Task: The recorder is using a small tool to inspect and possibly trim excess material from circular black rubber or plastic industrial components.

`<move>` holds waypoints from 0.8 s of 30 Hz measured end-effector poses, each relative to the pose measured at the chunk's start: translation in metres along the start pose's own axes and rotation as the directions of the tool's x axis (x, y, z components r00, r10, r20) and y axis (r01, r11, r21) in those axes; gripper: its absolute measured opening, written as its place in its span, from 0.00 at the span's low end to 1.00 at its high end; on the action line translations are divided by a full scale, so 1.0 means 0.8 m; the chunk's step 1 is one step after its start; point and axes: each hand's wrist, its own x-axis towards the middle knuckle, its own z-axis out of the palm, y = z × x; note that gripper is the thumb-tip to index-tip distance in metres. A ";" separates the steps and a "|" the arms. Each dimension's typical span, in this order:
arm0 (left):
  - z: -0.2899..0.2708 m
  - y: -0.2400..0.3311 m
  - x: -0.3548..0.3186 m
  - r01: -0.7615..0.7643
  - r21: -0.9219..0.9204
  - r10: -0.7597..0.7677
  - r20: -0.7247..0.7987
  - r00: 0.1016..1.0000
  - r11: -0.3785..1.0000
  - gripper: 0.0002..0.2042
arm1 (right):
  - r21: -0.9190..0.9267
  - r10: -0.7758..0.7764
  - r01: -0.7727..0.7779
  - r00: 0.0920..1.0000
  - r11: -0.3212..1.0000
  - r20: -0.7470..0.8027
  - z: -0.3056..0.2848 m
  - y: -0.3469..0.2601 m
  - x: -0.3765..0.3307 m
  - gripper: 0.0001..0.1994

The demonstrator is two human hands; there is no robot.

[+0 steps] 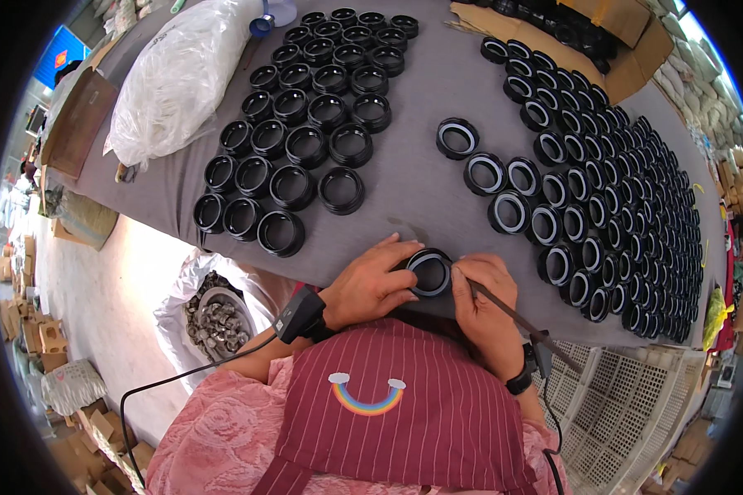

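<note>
At the table's near edge, my left hand (375, 279) grips a black ring-shaped part (428, 292) from its left side. A pale grey ring sits inside this part's rim. My right hand (485, 307) is closed around a thin dark rod (513, 317), which slants down to the right past my wrist. Its fingertips meet the right side of the ring-shaped part, and the rod's working end is hidden there. Rows of all-black rings (341, 190) stand left of centre. On the right, many black rings with pale inserts (509, 212) stand close together.
A bulging clear plastic bag (177, 82) lies at the far left of the grey-covered table (425, 198). Below the left edge, a white sack (173, 318) holds small metallic-looking pieces. An opened cardboard box (640, 66) is at the far right. Plastic crates (615, 412) stand at lower right.
</note>
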 end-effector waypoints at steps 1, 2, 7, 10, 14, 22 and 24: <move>0.000 -0.001 0.001 0.011 0.014 -0.011 0.013 1.000 1.000 0.12 | 0.030 0.010 -0.010 1.000 0.999 0.004 0.003 0.002 0.000 0.04; 0.001 -0.002 0.001 -0.002 0.006 0.002 0.000 1.000 1.000 0.12 | 0.062 0.032 -0.032 0.999 0.998 0.005 0.006 0.003 0.000 0.04; 0.003 -0.003 -0.002 0.116 -0.115 -0.120 -0.026 0.992 0.987 0.27 | 0.187 0.029 -0.039 0.998 0.982 0.056 0.018 0.003 -0.007 0.04; 0.004 -0.005 -0.005 0.151 -0.088 -0.153 -0.012 0.988 0.985 0.32 | 0.245 0.019 -0.043 0.995 0.969 0.098 0.020 0.002 -0.014 0.04; 0.008 -0.005 -0.008 0.102 -0.079 -0.105 -0.039 0.994 0.992 0.35 | 0.274 0.038 -0.066 0.993 0.959 0.108 0.021 0.008 -0.020 0.02; 0.009 0.014 -0.011 0.140 -0.554 -0.238 -0.107 0.965 0.820 0.38 | 0.627 0.333 -0.359 0.928 0.691 0.165 0.037 0.009 -0.037 0.05; -0.001 0.023 -0.016 0.101 -0.617 -0.257 -0.169 0.952 0.781 0.37 | 0.784 0.366 -0.289 0.927 0.550 0.084 0.039 0.010 -0.042 0.07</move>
